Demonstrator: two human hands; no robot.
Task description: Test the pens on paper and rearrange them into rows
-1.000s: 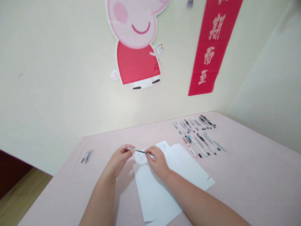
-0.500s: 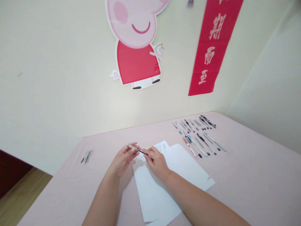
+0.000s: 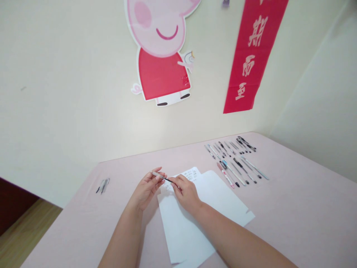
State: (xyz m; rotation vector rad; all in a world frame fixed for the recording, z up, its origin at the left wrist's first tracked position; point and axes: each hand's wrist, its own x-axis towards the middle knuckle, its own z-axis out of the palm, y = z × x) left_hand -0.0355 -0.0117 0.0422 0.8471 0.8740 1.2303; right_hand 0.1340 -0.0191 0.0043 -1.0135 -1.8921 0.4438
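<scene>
Both my hands hold one slim pen above the white sheets of paper on the pink table. My left hand pinches the pen's pale left end between its fingertips. My right hand grips the dark right end, fingers curled around it. The two hands sit close together, almost touching. A smaller sheet with handwriting lies just beyond my right hand, partly hidden by it.
Several pens lie in rows at the far right of the table. Two or three more pens lie near the far left edge. A cartoon pig cut-out and a red banner hang on the wall behind.
My hands have drawn closer together along the pen, so less of its middle shows. My left hand moved right and slightly up. The papers and other pens are unmoved.
</scene>
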